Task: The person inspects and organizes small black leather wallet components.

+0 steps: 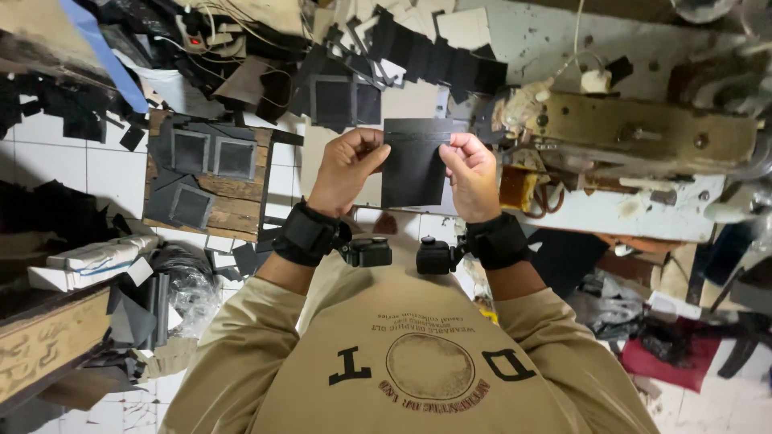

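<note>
In the head view, the person holds a flat black rectangular sheet of stiff material [413,165] upright in front of the chest, between both hands. The left hand [347,167] pinches its upper left edge between thumb and fingers; the right hand [470,170] pinches the upper right edge likewise, so both grips are closed on the sheet. The sheet hangs down from the fingertips, its long axis running away from the grips toward the wrists, equally near each hand. Both forearms rise side by side, wrists bent inward, each wearing a black wrist strap [309,233]. Behind lies a wooden board [227,207] bearing similar black squares, and a worn metal machine [643,133] stands to the right.
</note>
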